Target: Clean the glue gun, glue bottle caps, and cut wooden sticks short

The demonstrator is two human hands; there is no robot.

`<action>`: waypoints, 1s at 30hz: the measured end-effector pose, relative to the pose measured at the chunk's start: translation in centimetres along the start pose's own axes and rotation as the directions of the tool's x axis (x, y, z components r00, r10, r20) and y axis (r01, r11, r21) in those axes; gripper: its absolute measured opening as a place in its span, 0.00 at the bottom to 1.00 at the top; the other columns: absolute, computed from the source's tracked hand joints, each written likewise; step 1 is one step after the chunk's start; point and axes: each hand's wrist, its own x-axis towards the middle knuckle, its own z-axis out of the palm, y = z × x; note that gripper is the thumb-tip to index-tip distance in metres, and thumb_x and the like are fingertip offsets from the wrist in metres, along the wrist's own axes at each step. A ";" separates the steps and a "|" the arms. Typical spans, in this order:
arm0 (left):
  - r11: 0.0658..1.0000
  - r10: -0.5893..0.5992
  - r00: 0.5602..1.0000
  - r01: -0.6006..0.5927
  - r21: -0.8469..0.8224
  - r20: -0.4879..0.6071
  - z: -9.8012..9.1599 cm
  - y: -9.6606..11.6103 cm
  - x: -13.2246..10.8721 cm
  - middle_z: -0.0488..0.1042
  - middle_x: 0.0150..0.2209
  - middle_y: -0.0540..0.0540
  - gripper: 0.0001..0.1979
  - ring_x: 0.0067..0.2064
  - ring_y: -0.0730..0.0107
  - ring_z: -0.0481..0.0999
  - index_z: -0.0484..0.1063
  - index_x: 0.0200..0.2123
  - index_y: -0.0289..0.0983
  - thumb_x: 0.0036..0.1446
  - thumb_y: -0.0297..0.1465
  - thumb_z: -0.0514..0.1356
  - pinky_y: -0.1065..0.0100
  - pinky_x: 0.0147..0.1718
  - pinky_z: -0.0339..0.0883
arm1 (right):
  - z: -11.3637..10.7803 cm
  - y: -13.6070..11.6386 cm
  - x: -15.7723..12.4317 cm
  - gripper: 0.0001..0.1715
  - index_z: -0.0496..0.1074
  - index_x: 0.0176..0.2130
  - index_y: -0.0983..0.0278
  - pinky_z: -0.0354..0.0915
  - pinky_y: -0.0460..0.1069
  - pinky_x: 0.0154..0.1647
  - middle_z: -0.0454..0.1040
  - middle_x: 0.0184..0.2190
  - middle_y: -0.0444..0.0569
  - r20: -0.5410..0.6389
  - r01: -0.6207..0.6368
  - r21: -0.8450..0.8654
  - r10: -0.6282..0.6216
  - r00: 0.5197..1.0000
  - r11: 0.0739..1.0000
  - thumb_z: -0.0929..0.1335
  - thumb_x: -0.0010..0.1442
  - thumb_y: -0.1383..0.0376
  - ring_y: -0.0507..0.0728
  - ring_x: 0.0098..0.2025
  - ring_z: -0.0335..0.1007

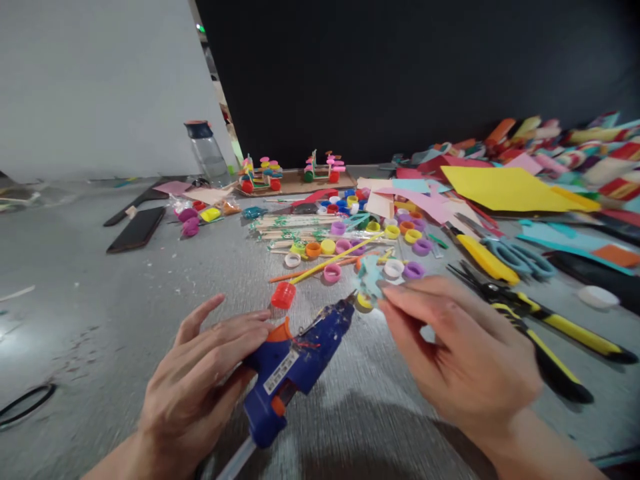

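My left hand is wrapped over the handle side of a blue hot glue gun, fingers near its orange trigger; one finger points away. The handle is mostly hidden by the hand. A clear glue stick comes out of the gun's rear, and its nozzle points up and to the right. Between thumb and fingertips, my right hand pinches a small light blue piece with a jagged edge, right at the nozzle tip. Beyond the gun lies a red bottle cap.
Colourful caps and wrapped sticks cover the middle. Pliers, scissors and yellow paper are at right. A phone and bottle are at left. Two small stick-built models stand at the back.
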 end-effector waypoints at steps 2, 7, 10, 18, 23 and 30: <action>1.000 -0.001 1.000 0.001 0.022 0.006 0.0 0.1 0.1 0.83 0.49 0.41 0.21 0.51 0.55 0.83 0.73 0.51 0.38 0.56 0.17 0.61 0.44 0.66 0.57 | 0.0 -0.6 -0.2 0.11 0.76 0.47 0.67 0.71 0.48 0.36 0.79 0.34 0.49 0.068 0.026 0.035 -0.028 0.997 0.999 0.70 0.64 0.74 0.53 0.36 0.75; 0.997 -0.016 0.999 0.014 0.070 0.031 -0.1 0.6 0.3 0.83 0.49 0.42 0.20 0.51 0.56 0.83 0.72 0.51 0.39 0.57 0.18 0.60 0.45 0.65 0.56 | 0.5 -1.2 -0.1 0.09 0.77 0.43 0.74 0.69 0.49 0.33 0.78 0.32 0.52 0.163 0.087 0.078 -0.099 0.982 0.993 0.69 0.62 0.78 0.53 0.33 0.73; 0.994 -0.025 0.998 0.019 0.104 0.052 -0.2 0.7 0.2 0.83 0.49 0.41 0.20 0.52 0.56 0.82 0.71 0.53 0.39 0.59 0.18 0.59 0.45 0.66 0.54 | 0.8 -1.4 0.0 0.06 0.77 0.41 0.75 0.68 0.49 0.33 0.78 0.31 0.53 0.163 0.075 0.099 -0.090 0.983 0.992 0.69 0.63 0.77 0.53 0.33 0.73; 0.993 -0.046 0.997 0.038 0.112 0.066 -0.1 0.8 0.2 0.83 0.50 0.42 0.20 0.53 0.57 0.81 0.70 0.55 0.40 0.61 0.19 0.58 0.47 0.65 0.53 | 1.0 -2.1 -0.5 0.07 0.76 0.41 0.74 0.68 0.47 0.34 0.77 0.30 0.51 0.171 -0.024 0.182 -0.007 0.985 0.983 0.68 0.63 0.78 0.51 0.32 0.72; 0.992 -0.023 0.996 0.013 0.125 0.081 -0.2 0.6 0.1 0.83 0.50 0.40 0.20 0.53 0.58 0.82 0.70 0.55 0.38 0.61 0.19 0.58 0.49 0.66 0.54 | 1.0 -2.5 -0.5 0.07 0.75 0.42 0.72 0.69 0.46 0.34 0.77 0.31 0.50 0.149 -0.056 0.208 0.025 0.989 0.977 0.68 0.63 0.78 0.51 0.32 0.72; 0.991 -0.012 0.997 0.002 0.132 0.076 -0.1 0.5 0.1 0.83 0.50 0.40 0.18 0.52 0.59 0.83 0.70 0.54 0.37 0.62 0.20 0.59 0.52 0.65 0.55 | 1.2 -3.0 -0.6 0.07 0.74 0.40 0.69 0.68 0.46 0.30 0.73 0.27 0.45 0.193 -0.157 0.336 0.095 0.976 0.929 0.67 0.64 0.77 0.49 0.28 0.69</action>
